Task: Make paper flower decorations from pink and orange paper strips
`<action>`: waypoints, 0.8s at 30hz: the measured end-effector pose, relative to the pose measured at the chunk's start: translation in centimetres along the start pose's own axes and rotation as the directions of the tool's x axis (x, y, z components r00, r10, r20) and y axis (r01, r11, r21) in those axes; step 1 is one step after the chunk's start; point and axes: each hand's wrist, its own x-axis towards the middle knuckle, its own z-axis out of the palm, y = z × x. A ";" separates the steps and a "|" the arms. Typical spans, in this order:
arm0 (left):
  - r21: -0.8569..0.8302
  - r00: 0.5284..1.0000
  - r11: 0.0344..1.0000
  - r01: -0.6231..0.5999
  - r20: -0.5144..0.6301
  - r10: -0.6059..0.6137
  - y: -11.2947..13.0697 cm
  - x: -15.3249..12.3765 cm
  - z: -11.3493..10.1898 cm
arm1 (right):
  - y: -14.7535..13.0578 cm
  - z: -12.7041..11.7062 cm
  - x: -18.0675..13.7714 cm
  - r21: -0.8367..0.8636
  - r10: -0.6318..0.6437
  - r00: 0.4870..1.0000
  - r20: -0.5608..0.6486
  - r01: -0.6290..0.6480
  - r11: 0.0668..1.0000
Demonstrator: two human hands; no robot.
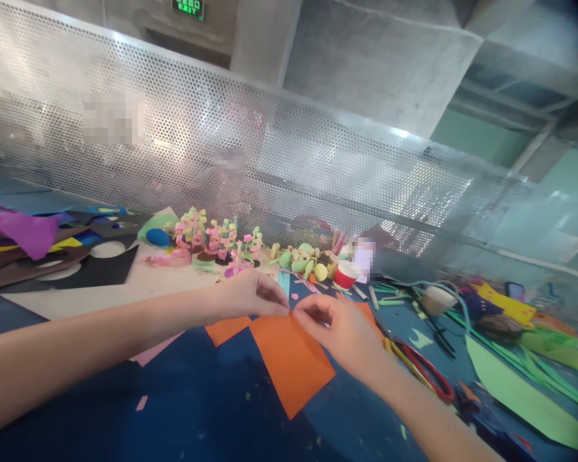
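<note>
Forearms [101, 343]: reach in from both lower corners over the blue table [183, 410].
Left hand [248, 295]: fingertips drawn together, apparently pinching the upper edge of the orange sheet [293, 369].
Right hand [340, 330]: thumb and forefinger closed on that edge, just beside.
Sheet's place: below and between the hands.
Pinched edge: seemingly being shaped by fingertip; continuing calls for light, even pressure.

1. We see a lit green exit sign [188, 8] above a perforated metal screen [197, 115].
2. On our left, a purple sheet [35, 232] lies near a black sheet [110, 273].
3. Before the screen, we spot pink-and-green paper clusters [219, 239] and a red-and-white cup [345, 276].
4. On our right lie red-and-yellow-handled scissors [447, 389] and a pale green sheet [525, 396].
</note>
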 end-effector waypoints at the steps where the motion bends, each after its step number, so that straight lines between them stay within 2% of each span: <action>1: -0.007 1.000 1.000 0.006 0.007 -0.006 0.0 0.0 0.0 | 0.0 0.0 0.0 -0.005 -0.010 1.000 -0.008 0.010 1.000; 11: 0.022 0.999 0.999 -0.027 -0.042 0.027 -0.2 -0.1 0.1 | 0.1 0.0 0.1 -0.009 -0.019 1.000 -0.015 0.019 1.000; 20: 0.035 1.000 0.999 -0.008 0.001 0.008 -0.2 0.0 -0.1 | 0.2 0.0 0.2 0.041 -0.013 1.000 -0.005 0.013 0.999; 24: 0.037 0.999 0.999 -0.025 -0.022 0.026 0.0 -0.1 0.0 | 0.4 -0.1 0.2 0.052 -0.012 1.000 0.004 0.011 0.999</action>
